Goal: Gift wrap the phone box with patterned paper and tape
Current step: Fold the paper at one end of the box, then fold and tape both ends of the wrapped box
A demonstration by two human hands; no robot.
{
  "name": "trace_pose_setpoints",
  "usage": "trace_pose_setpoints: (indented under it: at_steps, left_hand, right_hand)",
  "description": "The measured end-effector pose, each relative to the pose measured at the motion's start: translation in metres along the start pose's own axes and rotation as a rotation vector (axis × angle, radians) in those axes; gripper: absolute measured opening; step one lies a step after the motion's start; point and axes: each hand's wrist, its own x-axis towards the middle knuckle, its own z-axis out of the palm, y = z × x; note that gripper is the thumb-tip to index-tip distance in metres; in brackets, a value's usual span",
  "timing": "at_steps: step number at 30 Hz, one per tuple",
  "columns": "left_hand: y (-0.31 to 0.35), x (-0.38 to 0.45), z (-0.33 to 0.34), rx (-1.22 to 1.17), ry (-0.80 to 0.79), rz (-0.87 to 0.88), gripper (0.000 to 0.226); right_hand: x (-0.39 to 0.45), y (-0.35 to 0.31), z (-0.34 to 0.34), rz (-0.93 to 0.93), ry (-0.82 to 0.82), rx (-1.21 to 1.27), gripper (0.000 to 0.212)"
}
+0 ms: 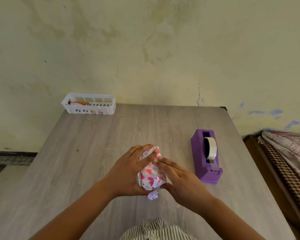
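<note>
The phone box [151, 175], covered in white paper with pink and purple hearts, is held above the middle of the wooden table [97, 135]. My left hand [133, 168] grips it from the left, with the fingers curled over its far end. My right hand [178, 181] lies against its right side, its fingers stretched flat over the paper and the thumb under the near end. A loose paper flap [152, 195] hangs below the near end. The purple tape dispenser [206, 156], with a roll of clear tape, stands to the right of my hands.
A white plastic basket [89, 105] holding patterned paper sits at the table's far left corner against the wall. A bed with patterned covers [287, 153] stands to the right of the table.
</note>
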Motion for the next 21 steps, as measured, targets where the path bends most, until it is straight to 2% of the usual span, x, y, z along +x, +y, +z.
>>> trace_pose_setpoints:
  at_steps: [5, 7, 9, 10, 12, 13, 15, 16, 19, 21]
  left_hand:
    - [0.013, -0.001, 0.008, -0.009, 0.12, -0.057, 0.089]
    - [0.016, -0.001, 0.01, -0.013, 0.148, -0.064, 0.089]
    - [0.019, 0.0, 0.01, -0.014, 0.16, -0.061, 0.091]
    - [0.02, 0.0, 0.01, -0.011, 0.161, -0.06, 0.091]
    - [0.022, 0.001, 0.01, -0.006, 0.156, -0.06, 0.09]
    - [0.022, 0.001, 0.01, -0.004, 0.152, -0.06, 0.09]
    - [0.023, 0.001, 0.012, 0.003, 0.146, -0.056, 0.092]
    - [0.025, 0.002, 0.013, 0.009, 0.141, -0.051, 0.093]
    - [0.027, 0.004, 0.016, 0.013, 0.117, -0.044, 0.098]
    - [0.029, 0.003, 0.017, -0.026, 0.112, -0.078, 0.102]
  right_hand:
    - [-0.006, 0.0, 0.0, 0.076, -0.003, -0.02, 0.077]
    - [-0.01, 0.002, -0.007, 0.163, 0.011, 0.133, 0.069]
    - [-0.017, 0.009, -0.016, 0.355, 0.06, 0.469, 0.059]
    - [-0.023, 0.016, -0.018, 0.487, 0.153, 0.598, 0.054]
    - [-0.034, 0.037, -0.02, 0.843, 0.39, 0.628, 0.038]
    - [-0.04, 0.052, -0.018, 1.027, 0.428, 0.549, 0.03]
    - [-0.052, 0.078, -0.012, 1.328, 0.33, 0.423, 0.037]
    - [-0.058, 0.088, -0.007, 1.435, 0.261, 0.443, 0.043]
    - [-0.06, 0.102, 0.0, 1.618, 0.183, 0.717, 0.038]
    - [-0.054, 0.103, -0.002, 1.701, 0.247, 0.979, 0.028]
